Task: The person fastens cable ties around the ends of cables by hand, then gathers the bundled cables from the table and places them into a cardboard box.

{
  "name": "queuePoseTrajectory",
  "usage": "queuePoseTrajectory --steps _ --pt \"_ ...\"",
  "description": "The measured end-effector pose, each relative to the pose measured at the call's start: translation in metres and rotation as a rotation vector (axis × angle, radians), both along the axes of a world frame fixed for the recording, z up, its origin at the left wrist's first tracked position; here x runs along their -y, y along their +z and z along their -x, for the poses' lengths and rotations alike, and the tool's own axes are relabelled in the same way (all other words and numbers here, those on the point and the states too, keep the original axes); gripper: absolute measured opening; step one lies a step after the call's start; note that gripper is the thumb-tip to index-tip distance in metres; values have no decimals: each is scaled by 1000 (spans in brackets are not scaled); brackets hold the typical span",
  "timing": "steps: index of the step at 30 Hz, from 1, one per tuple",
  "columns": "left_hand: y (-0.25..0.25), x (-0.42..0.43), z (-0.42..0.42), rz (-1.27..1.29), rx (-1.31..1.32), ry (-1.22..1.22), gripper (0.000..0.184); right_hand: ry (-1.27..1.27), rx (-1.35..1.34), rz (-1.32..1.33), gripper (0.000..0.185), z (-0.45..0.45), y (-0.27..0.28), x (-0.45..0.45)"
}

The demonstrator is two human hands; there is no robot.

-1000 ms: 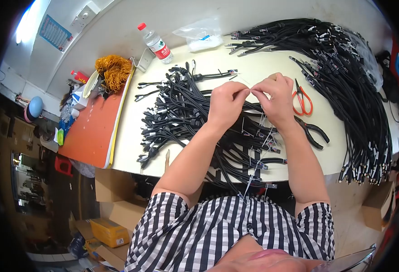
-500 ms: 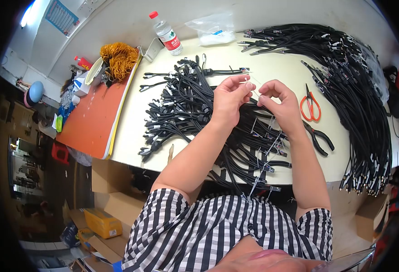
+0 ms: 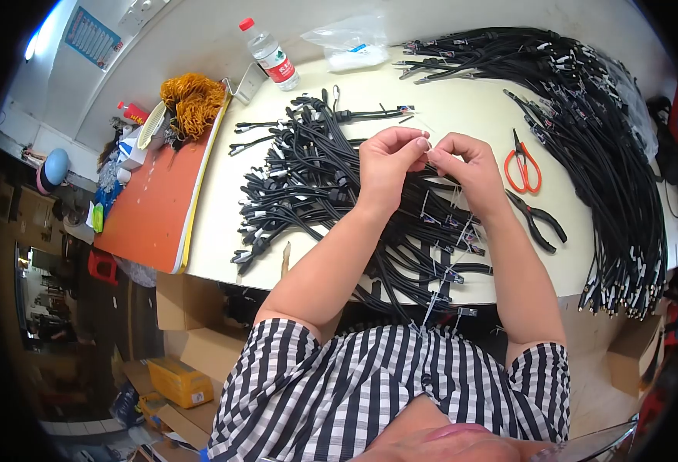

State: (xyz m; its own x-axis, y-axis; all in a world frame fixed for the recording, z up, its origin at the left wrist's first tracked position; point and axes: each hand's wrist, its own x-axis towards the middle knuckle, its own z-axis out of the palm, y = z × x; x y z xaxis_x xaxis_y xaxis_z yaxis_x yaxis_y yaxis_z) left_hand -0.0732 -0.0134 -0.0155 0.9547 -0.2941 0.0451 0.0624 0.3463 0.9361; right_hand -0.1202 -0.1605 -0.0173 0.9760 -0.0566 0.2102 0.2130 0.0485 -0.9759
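Note:
A thin white cable tie (image 3: 429,144) is pinched between my two hands, above the pile of cables. My left hand (image 3: 387,168) grips it with thumb and forefinger. Fingertips almost touching the left, my right hand (image 3: 468,168) is closed on the same tie; the exact hold is partly hidden by the fingers. Beneath both hands spreads a heap of black cables (image 3: 308,173) with white and black plugs. Several pale cable ties (image 3: 448,271) stick up from the cable ends near the table's front edge.
Orange-handled cutters (image 3: 523,165) and black pliers (image 3: 537,222) lie to the right. A large bundle of black cables (image 3: 585,162) curves along the right side. At the back stand a water bottle (image 3: 270,55) and a plastic bag (image 3: 352,48). An orange board (image 3: 150,204) lies left.
My right hand has moved in toward the left, so the fingertips now nearly meet around the cable tie. The view has shifted slightly.

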Motion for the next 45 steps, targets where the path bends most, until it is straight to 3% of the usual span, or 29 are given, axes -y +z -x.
queuePoseTrajectory --steps 9,22,27,33,39,45 --pt "-5 1 2 -69 141 -21 11 50 -16 -112 13 -3 -5 4" --pt "-6 2 2 -51 147 -28 8 58 -9 -124 14 -4 -6 5" --pt "-10 4 3 -244 352 27 7 -15 -25 -126 13 -3 -5 4" --pt "-4 2 3 -182 220 57 6 -12 -22 -94 12 0 0 2" --pt "-6 3 5 -267 334 6 5 -29 -18 -93 11 -3 -7 3" --pt "-8 4 4 -168 245 32 4 -15 -1 -80 11 -2 -5 2"
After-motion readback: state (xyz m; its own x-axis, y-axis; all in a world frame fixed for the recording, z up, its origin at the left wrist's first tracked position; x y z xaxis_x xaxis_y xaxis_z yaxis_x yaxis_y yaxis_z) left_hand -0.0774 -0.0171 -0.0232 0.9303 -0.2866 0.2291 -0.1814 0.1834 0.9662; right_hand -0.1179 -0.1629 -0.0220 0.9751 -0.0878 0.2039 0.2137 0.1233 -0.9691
